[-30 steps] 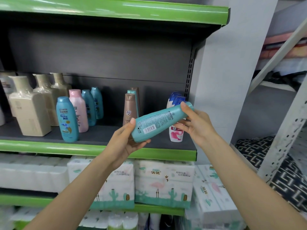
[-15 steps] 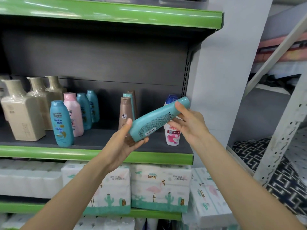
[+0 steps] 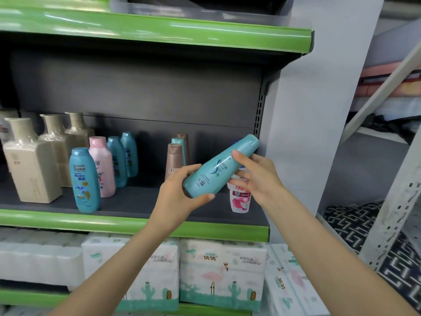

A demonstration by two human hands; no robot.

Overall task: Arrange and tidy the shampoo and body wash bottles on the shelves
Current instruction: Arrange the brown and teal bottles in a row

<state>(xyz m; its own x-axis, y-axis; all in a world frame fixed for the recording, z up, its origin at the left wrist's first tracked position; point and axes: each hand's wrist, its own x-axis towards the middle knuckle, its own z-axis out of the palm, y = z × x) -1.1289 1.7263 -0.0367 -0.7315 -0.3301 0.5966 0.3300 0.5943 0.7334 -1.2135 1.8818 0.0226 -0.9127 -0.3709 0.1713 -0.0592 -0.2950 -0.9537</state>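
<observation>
Tilted teal bottle [image 3: 219, 168] in both hands, left hand [image 3: 180, 197] round its base, right hand [image 3: 255, 176] near its cap, above the shelf [image 3: 136, 202].

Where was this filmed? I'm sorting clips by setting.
Probably a small shop: a green-edged display shelf carries rows of shampoo bottles, with packaged tissue packs stacked below.

Blue bottle [image 3: 84, 180]: "Rejoice". Tissue pack [image 3: 222, 270]: "优优".
</observation>
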